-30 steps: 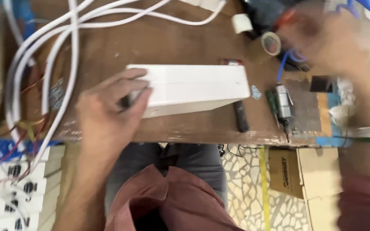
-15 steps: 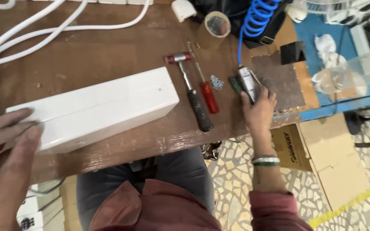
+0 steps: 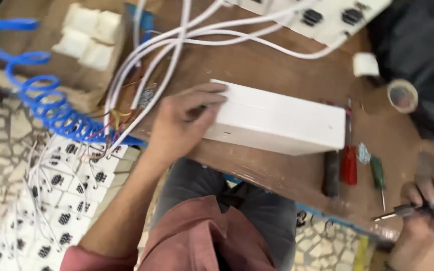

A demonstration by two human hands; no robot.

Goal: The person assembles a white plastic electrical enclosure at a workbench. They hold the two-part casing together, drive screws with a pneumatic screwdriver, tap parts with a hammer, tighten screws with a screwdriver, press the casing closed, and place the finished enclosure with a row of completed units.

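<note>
Left hand [image 3: 179, 125] laid on the left end of the long white box [image 3: 277, 120], fingers spread over its edge, pinning it near the front of the wooden tabletop [image 3: 277, 65]; right hand [image 3: 428, 221] curled tight round a metal-tipped driver tool [image 3: 403, 212] at the near right. Best kept flat and pressed so the box cannot slide; tip brought in square, clear of the 2 screwdrivers [image 3: 350, 163] and dark-handled hammer [image 3: 330, 173] just right of the box; white cables [image 3: 172, 45] at far left kept off the work.
</note>
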